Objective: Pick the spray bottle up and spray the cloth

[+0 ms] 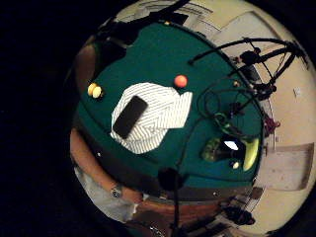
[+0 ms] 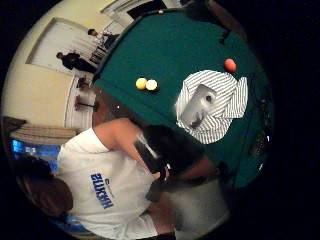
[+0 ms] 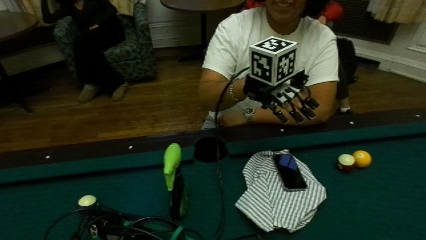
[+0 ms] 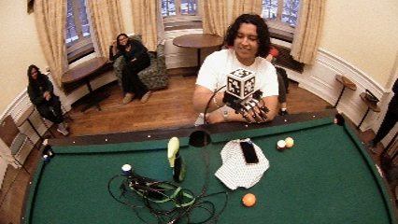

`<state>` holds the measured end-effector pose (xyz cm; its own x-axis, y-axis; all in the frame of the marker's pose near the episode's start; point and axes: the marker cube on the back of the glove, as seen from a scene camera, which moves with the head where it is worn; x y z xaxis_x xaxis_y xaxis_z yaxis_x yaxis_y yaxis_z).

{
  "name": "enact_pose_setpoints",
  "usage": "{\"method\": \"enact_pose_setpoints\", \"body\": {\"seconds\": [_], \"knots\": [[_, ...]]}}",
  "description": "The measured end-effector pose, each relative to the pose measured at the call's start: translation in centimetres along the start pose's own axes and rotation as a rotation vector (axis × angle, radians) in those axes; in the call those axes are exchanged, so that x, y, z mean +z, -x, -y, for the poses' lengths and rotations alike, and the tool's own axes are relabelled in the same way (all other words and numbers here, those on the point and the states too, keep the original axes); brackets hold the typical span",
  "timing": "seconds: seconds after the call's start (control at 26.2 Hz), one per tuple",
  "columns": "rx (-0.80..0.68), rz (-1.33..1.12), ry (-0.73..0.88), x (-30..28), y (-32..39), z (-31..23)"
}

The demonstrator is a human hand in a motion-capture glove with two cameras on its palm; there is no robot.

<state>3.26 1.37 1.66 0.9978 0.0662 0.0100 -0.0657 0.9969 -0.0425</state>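
The spray bottle [image 3: 174, 182], dark with a yellow-green head, stands upright on the green felt, also seen in the wide outside view [image 4: 176, 161] and beside the cables in a palm view [image 1: 242, 150]. The striped white cloth [image 3: 279, 197] lies crumpled to its right, with a black phone [image 3: 289, 171] on top of it. My gloved right hand [image 3: 283, 100] hangs in the air over the table's rail, behind the cloth, fingers spread and pointing down, holding nothing. Both palm views look down on the cloth [image 1: 158, 118] [image 2: 220, 107] from well above.
A yellow ball [image 3: 362, 158] and a white-and-red ball [image 3: 345, 161] sit right of the cloth. An orange ball [image 4: 249, 199] lies on the felt beyond it. Tangled cables [image 4: 159, 196] and a small white-topped object [image 3: 87, 200] lie near the bottle. The person's bare forearm rests on the rail [image 3: 133, 147].
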Motion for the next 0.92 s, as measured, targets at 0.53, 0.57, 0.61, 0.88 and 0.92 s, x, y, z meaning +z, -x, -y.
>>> {"method": "enact_pose_setpoints", "body": {"seconds": [0.53,0.57,0.61,0.88,0.92], "knots": [[0.162,0.011,0.016,4.0,-4.3,-4.6],[0.176,0.004,0.016,4.4,-4.7,-5.1],[0.188,-0.005,0.016,4.8,-5.1,-5.7],[0.283,-0.006,0.002,7.0,-7.9,-9.4],[0.301,0.001,-0.006,7.2,-8.4,-9.9]]}}
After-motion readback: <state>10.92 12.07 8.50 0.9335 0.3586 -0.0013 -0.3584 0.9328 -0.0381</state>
